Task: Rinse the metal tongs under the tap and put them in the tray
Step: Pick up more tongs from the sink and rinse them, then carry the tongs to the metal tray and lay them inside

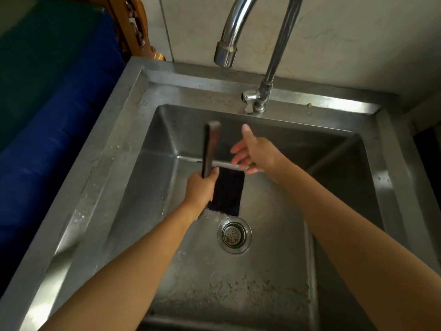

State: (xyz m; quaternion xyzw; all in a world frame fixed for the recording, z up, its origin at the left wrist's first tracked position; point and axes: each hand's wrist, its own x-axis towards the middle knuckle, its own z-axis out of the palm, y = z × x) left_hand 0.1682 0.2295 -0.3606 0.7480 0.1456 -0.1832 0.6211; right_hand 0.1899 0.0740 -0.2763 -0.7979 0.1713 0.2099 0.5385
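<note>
Head cam, looking down into the sink (133, 130). Left hand (200, 189) is wrapped around the near end of the tongs (210, 149), which point up and away, a bit left of the tap (224, 52). Right hand (253, 154) is open and empty, fingers spread, reaching to the far right where the tap handle (249, 97) sits. No water running that I can see. I'd turn it on gently, then slide the tongs right under the spout. No tray in sight.

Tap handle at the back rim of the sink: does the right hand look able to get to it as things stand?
Probably yes. The right hand is open and empty, stretched over the basin toward the tap handle, with nothing between them. The left hand holds the tongs off to the side, clear of that path.
</note>
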